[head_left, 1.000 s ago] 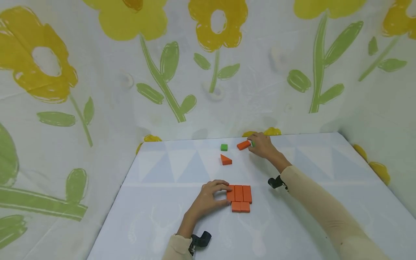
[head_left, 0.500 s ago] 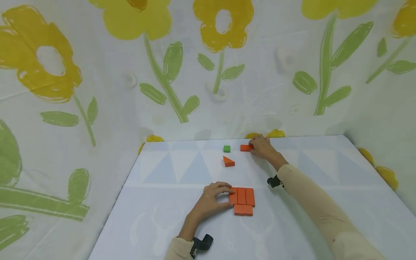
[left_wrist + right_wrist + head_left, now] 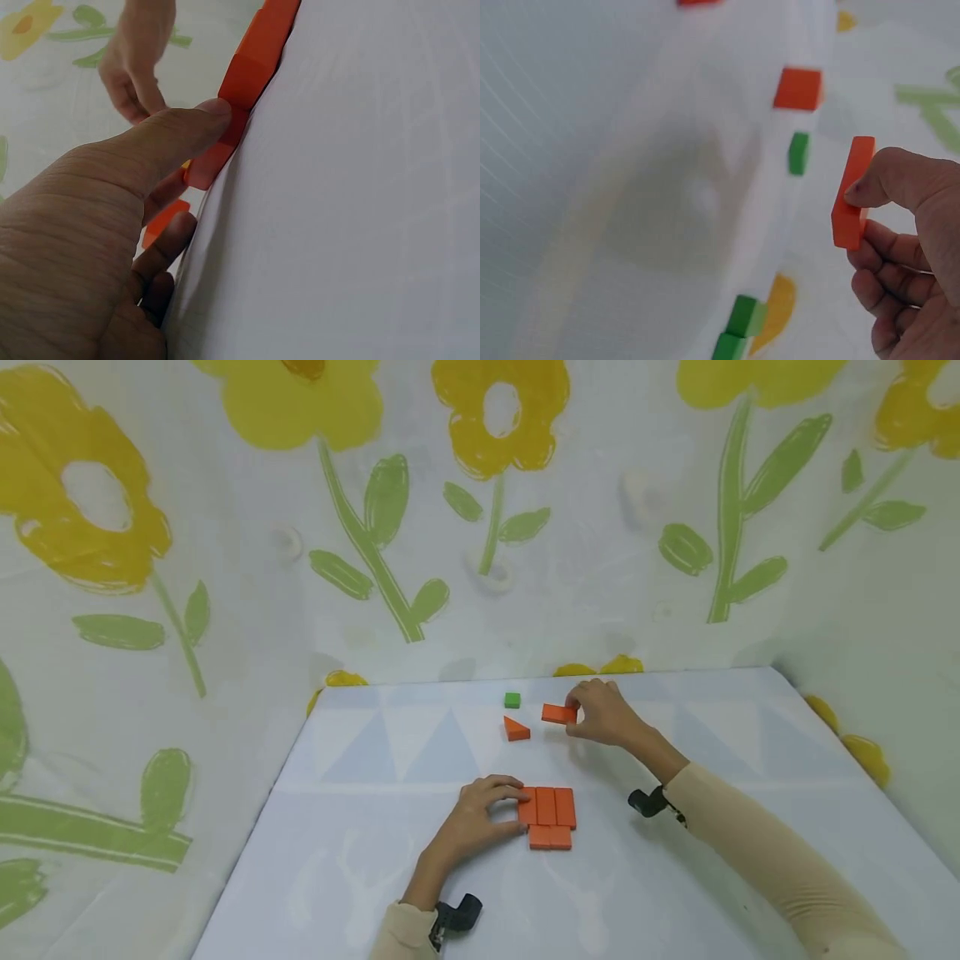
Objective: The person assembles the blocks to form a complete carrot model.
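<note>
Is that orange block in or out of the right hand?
In: the right wrist view shows the right hand pinching the orange block between thumb and fingers.

No text, label, brand, number or sign can be read anywhere here.

An orange-red oblong block [image 3: 556,714] is pinched in the right hand [image 3: 606,714] toward the far side of the desk [image 3: 337,860], while nearer, three matching long blocks [image 3: 546,807] lie side by side, the left hand [image 3: 480,814] touching the leftmost, with two shorter blocks [image 3: 550,837] along their near ends.
</note>
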`<state>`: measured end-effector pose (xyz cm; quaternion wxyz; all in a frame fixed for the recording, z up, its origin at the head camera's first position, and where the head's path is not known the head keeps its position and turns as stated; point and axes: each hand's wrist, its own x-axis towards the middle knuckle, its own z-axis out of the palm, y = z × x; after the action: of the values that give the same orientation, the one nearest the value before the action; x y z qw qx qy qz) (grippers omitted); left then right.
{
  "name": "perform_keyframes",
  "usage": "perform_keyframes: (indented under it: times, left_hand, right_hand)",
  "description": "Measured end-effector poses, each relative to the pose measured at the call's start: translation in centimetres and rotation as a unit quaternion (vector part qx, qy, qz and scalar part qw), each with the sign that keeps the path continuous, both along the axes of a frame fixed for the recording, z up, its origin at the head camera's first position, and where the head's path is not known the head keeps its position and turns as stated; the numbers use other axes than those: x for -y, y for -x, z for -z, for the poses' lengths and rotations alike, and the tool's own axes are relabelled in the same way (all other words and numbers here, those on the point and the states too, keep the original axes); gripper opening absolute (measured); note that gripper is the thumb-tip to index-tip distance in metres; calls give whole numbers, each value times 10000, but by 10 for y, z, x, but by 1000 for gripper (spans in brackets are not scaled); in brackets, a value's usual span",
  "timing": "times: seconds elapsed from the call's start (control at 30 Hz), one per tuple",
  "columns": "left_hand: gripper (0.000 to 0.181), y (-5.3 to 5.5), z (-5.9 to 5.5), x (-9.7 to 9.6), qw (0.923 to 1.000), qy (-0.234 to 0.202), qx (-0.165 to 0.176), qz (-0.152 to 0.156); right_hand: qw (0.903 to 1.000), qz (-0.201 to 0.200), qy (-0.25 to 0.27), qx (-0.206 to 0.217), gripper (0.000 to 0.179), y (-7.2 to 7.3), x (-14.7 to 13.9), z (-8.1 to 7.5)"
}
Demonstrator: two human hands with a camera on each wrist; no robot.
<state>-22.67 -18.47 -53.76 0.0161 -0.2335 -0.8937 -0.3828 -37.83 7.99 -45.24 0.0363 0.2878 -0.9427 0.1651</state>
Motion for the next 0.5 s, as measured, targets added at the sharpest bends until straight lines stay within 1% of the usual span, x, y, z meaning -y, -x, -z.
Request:
perform_keyframes:
  times: [0.07, 0.13, 0.2, 0.27, 0.37, 0.5]
  left_hand:
    - [37, 2, -2, 0, 10000, -4, 27, -7]
    - [37, 4, -2, -1, 10000, -15, 65, -3]
    - [38, 5, -1, -1, 10000, -30, 65, 10]
    - [38, 3, 0, 0, 10000, -31, 74, 6]
    - [38, 0, 1, 1, 10000, -24, -22, 21]
    - [38, -1, 0, -1, 9998, -76, -125, 99]
  right_hand:
    - [9997, -112, 101, -191, 23, -15, -4, -6]
    - [9993, -180, 178, -284, 21, -30, -7, -12]
    - [9991, -233, 239, -274, 20, -46, -10, -16]
    - [9988, -298, 312, -245, 19, -62, -12, -18]
    - [9981, -414, 392, -226, 19, -84, -13, -16]
    - [9971, -539, 439, -298, 21, -108, -16, -11]
